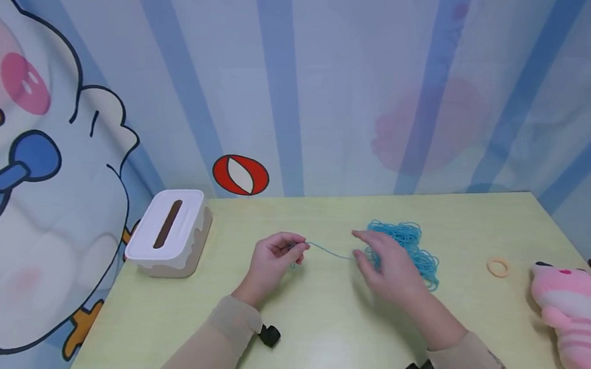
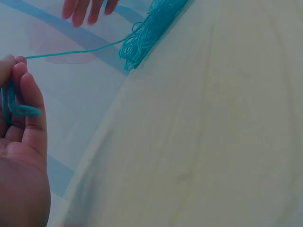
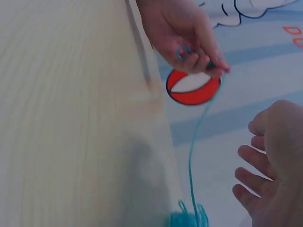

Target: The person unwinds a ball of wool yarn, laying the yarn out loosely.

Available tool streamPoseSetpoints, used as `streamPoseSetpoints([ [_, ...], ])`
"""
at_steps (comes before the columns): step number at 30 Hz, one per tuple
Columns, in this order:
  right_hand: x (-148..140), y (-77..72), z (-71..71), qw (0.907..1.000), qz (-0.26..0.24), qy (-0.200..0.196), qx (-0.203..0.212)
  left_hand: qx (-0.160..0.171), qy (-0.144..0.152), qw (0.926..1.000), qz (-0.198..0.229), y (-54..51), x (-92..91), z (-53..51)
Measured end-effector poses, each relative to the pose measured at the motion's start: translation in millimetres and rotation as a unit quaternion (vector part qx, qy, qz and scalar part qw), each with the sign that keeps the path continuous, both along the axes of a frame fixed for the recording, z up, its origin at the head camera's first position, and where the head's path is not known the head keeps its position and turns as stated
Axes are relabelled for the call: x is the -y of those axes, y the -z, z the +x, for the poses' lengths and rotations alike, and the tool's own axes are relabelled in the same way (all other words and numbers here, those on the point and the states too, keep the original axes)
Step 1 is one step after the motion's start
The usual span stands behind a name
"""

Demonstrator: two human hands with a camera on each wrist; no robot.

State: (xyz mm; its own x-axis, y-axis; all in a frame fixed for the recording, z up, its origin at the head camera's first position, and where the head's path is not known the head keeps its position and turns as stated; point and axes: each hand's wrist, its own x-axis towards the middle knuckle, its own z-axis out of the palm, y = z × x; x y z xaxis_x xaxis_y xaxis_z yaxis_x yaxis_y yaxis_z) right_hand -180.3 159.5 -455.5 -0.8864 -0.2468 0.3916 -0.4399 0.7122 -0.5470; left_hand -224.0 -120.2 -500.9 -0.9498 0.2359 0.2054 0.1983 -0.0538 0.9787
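Between thumb and fingers my left hand (image 1: pixel 274 262) pinches the end of a thin blue yarn strand (image 1: pixel 329 251). A short loop of the same yarn (image 2: pixel 21 111) lies in its palm in the left wrist view. From there the strand runs rightward to a loose bundle of blue yarn (image 1: pixel 423 260) on the table. My right hand (image 1: pixel 392 272) hovers in front of the bundle, partly covering it in the head view. In the right wrist view its fingers (image 3: pixel 255 161) are relaxed and apart, with the strand passing clear of them.
A lidded box (image 1: pixel 183 257) with a brown slot in its white top stands at the table's left. Toward the right lie a small wooden ring (image 1: pixel 497 267) and a pink plush toy (image 1: pixel 579 320). A printed curtain (image 1: pixel 335 94) hangs behind the table (image 1: pixel 323 351).
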Motion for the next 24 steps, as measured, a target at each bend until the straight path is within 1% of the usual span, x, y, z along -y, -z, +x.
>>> streamPoseSetpoints([
  [1, 12, -0.3, -1.5, 0.9995, 0.002, -0.022, 0.023, -0.003, 0.001, 1.0000, -0.001, -0.3, 0.3, 0.2],
  [3, 33, 0.4, -6.6, 0.9961, 0.006, -0.052, 0.071, -0.010, 0.003, 0.9999, -0.004, -0.7, 0.4, 0.4],
  [5, 48, 0.7, -11.9, 0.9914, -0.001, -0.066, 0.113, -0.018, 0.005, 0.9998, -0.005, -0.5, 0.1, 0.3],
  [6, 53, 1.2, -14.5, 0.9897, -0.006, -0.069, 0.126, -0.021, 0.005, 0.9998, -0.004, -0.3, -0.2, 0.5],
  [7, 56, 2.0, -16.7, 0.9893, -0.012, -0.068, 0.129, -0.024, 0.005, 0.9997, -0.002, 0.1, -0.6, 0.7],
  [10, 58, 0.0, -18.8, 0.9923, -0.030, -0.046, 0.111, -0.020, 0.005, 0.9998, -0.003, 0.1, -1.6, 0.5],
  [13, 50, -7.0, -18.2, 0.9972, -0.048, -0.009, 0.057, -0.008, 0.007, 0.9999, -0.008, -1.3, -1.5, 0.3],
  [17, 32, -18.3, -17.9, 0.9974, -0.067, 0.028, -0.001, 0.000, 0.026, 0.9996, -0.011, -2.5, 0.1, -0.1],
  [20, 17, -23.6, -16.9, 0.9959, -0.079, 0.039, -0.017, 0.002, 0.042, 0.9990, -0.012, -1.5, 1.3, 0.0],
  [24, -2, -27.6, -13.9, 0.9941, -0.089, 0.052, -0.035, -0.001, 0.043, 0.9990, -0.014, 0.1, 2.8, 0.3],
])
